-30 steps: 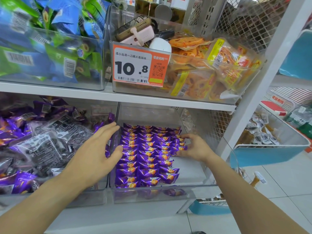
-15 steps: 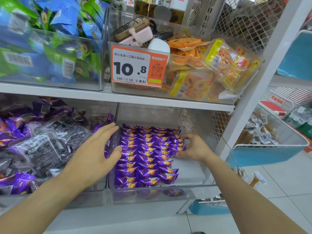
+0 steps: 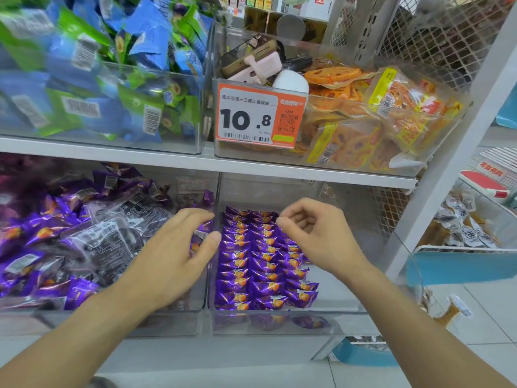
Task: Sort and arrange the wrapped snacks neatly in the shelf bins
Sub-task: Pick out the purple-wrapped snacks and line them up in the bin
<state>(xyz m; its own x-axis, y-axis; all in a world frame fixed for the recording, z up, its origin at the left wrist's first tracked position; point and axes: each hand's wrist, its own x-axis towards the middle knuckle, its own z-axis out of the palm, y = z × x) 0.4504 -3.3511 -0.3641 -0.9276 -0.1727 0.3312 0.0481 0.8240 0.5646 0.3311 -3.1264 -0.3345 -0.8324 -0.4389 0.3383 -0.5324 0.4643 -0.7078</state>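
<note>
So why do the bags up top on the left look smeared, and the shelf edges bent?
Head view: the blue and green bags are blurred, seemingly by motion, while the price tag and purple candies read sharp; the wide-angle lens bows the shelf; soft glare streaks the clear bin walls.

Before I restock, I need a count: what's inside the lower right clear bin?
Purple snacks in neat rows fill the bin's left part; the right hand covers some back ones.

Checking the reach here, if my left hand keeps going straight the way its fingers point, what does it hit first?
Most likely the clear divider wall between the two lower bins. The left hand points up and right over the loose purple packs, fingertips about at that wall; the neat rows lie just beyond. Depth is uncertain.
</note>
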